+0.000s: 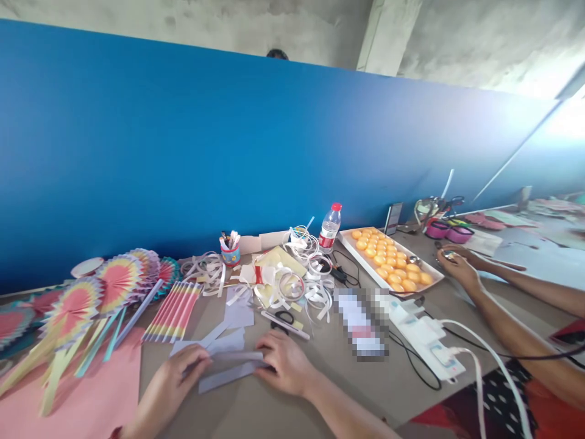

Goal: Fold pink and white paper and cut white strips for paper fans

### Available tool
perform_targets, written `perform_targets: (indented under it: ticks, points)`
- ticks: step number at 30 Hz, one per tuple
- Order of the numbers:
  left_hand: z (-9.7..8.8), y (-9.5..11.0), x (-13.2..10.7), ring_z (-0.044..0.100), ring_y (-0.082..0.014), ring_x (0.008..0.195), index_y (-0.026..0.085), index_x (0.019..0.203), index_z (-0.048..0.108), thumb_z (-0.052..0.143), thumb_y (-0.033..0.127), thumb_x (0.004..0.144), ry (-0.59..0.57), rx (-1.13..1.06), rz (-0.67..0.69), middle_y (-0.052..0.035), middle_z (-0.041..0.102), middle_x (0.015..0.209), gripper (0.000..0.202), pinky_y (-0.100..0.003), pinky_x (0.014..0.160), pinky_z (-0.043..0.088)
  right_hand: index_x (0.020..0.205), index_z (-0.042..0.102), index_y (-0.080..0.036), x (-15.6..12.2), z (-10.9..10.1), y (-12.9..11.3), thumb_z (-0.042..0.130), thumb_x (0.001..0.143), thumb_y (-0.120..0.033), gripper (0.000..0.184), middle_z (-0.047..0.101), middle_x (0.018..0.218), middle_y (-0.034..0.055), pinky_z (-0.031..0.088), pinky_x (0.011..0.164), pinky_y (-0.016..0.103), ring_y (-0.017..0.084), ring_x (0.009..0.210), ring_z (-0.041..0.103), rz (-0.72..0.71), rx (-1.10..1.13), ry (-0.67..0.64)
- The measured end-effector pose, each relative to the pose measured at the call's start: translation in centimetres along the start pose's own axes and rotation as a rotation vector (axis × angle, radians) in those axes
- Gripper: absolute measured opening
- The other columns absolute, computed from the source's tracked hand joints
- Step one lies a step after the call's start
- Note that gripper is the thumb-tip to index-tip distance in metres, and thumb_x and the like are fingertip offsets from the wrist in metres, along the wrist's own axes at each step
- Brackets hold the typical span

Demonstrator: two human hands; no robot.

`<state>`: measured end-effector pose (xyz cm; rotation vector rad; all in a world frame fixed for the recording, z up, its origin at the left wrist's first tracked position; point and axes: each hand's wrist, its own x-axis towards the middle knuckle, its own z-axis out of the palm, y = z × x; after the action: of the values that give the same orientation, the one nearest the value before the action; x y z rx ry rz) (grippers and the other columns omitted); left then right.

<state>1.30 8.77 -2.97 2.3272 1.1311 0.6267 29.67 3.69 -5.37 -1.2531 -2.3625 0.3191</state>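
Between my two hands stretches a folded strip of lavender paper [231,377] just over the grey table. The left end is pinched by my left hand [183,372], its thumb and fingers closed on the paper. At the other end, my right hand [286,364] has bent fingers closed on the edges. More lavender paper pieces [235,338] lie flat beyond my left hand. A pair of scissors [284,318] with dark handles rests just past my right hand, partly hidden by a white ruler-like bar [287,326].
Pleated paper fans [114,283] and a pink sheet [105,390] lie at left. Paper scraps [278,274], a pen cup [230,251] and a bottle [329,228] stand behind. Rightward are a tray of orange balls [388,259], a power strip [420,332] and a co-worker's hands [459,268].
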Motion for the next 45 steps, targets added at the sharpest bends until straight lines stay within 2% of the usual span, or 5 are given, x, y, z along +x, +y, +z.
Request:
perform_targets:
  ticks: [12,20,29,40,45]
  points:
    - [-0.3,-3.7,3.6,0.06,-0.028,0.11,0.024,0.116,0.066,0.047,0.038,0.096,0.162,0.531,0.183,-0.0086,0.066,0.116,0.031,-0.044,0.096,0.047,0.09,0.07,-0.02,-0.1,-0.6,-0.2,0.064,0.088,-0.027,0.009,0.068,0.089,0.0031,0.044,0.074,0.027,0.016,0.082,0.058,0.004,0.014,0.081]
    - [0.6,2.4,1.1,0.065,-0.0221,0.101,0.026,0.119,0.063,0.054,0.042,0.093,-0.048,0.177,0.083,-0.0065,0.069,0.108,0.032,-0.033,0.089,0.053,0.098,0.068,-0.019,-0.3,-0.7,0.0,0.052,0.095,-0.025,0.017,0.068,0.086,0.0063,0.044,0.072,0.029,0.019,0.082,0.059,-0.016,0.146,0.184]
    - [0.7,1.8,0.2,0.065,-0.0209,0.093,0.024,0.108,0.066,0.058,0.037,0.09,-0.067,-0.144,-0.145,-0.0045,0.069,0.105,0.024,-0.027,0.08,0.05,0.097,0.064,-0.022,-0.4,-2.0,-0.9,0.051,0.094,-0.019,0.014,0.065,0.088,0.0048,0.045,0.075,0.029,0.018,0.083,0.058,-0.019,0.236,0.288]
    - [2.0,3.7,1.5,0.061,-0.0169,0.083,0.021,0.097,0.064,0.073,0.038,0.076,0.299,-1.228,-0.401,-0.0029,0.065,0.093,0.029,-0.027,0.075,0.049,0.101,0.064,-0.023,-0.8,-1.8,-1.4,0.06,0.09,-0.036,0.018,0.066,0.092,0.0049,0.049,0.07,0.027,0.017,0.079,0.062,-0.131,0.211,0.214]
    - [1.6,4.2,2.5,0.06,-0.0149,0.075,0.018,0.091,0.068,0.064,0.029,0.08,0.048,-0.767,-0.29,-0.0011,0.067,0.083,0.016,-0.023,0.07,0.045,0.104,0.064,-0.022,-1.0,-2.8,1.9,0.049,0.095,-0.025,0.018,0.066,0.097,0.0085,0.05,0.08,0.034,0.023,0.091,0.062,0.101,-0.025,0.45]
